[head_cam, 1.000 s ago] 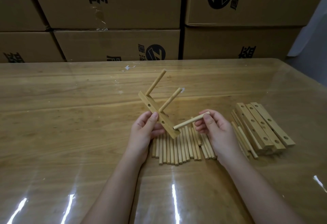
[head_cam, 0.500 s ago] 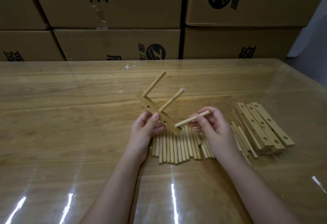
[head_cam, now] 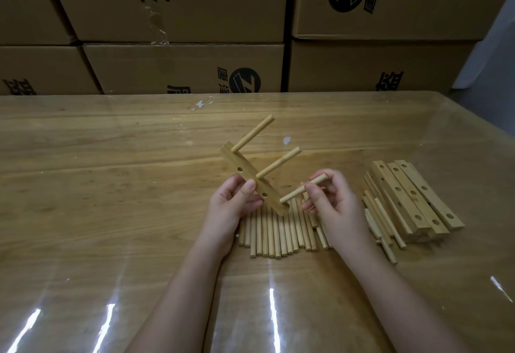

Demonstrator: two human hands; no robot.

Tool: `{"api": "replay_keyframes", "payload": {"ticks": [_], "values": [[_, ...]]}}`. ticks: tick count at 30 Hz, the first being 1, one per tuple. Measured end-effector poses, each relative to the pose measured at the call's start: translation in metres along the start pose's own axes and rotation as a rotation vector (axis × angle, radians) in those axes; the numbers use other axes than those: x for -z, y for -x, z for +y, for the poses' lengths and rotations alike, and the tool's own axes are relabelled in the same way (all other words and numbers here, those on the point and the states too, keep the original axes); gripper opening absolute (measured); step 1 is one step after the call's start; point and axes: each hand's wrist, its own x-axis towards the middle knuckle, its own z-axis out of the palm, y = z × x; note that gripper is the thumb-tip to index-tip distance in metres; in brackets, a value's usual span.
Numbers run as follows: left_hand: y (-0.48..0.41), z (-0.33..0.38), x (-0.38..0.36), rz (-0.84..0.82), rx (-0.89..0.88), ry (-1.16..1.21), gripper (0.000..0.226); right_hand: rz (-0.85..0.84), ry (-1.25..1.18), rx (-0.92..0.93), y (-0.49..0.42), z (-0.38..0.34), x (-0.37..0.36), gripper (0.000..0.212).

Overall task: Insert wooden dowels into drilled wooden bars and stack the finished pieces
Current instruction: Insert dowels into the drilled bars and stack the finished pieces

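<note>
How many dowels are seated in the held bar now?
2: a far-end dowel and a middle dowel in the bar. A third dowel, pinched by the right hand, points at the near end.

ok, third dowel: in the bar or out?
Not seated. The right hand pinches the third dowel, tip at the lower end of the bar in the left hand; whether it has entered a hole, cannot tell.

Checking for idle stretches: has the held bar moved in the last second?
Yes, the bar shifted slightly right: its lower dowel covered the white speck, and now ends below-right of it.
</note>
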Motion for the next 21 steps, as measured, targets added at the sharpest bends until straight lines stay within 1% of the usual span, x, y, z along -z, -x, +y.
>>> {"api": "replay_keyframes", "payload": {"ticks": [2,5,8,11,15,21], "values": [[0.0000,0.0001,0.0001,0.002,0.000,-0.005,0.041,0.007,-0.049,-0.023,-0.0002,-0.0012,-0.0006,0.010],[-0.0006,-0.0001,0.0009,0.011,-0.003,-0.003,0.038,0.017,-0.134,-0.062,-0.0004,-0.0036,0.0006,0.026],[-0.0014,-0.0007,0.0020,0.008,-0.001,-0.008,0.038,0.021,-0.140,-0.063,-0.0008,-0.0050,0.0039,0.022],[-0.0017,-0.0020,0.0022,-0.004,-0.008,-0.013,0.033,0.021,-0.137,-0.061,-0.0002,-0.0057,0.0054,0.018],[-0.0010,-0.0016,0.0021,-0.017,-0.004,-0.016,0.040,0.035,-0.164,-0.088,-0.0001,-0.0071,0.0051,0.013],[-0.0014,-0.0012,0.0013,-0.010,0.003,0.001,0.036,0.050,-0.137,-0.110,0.0003,-0.0042,0.0040,0.009]]}}
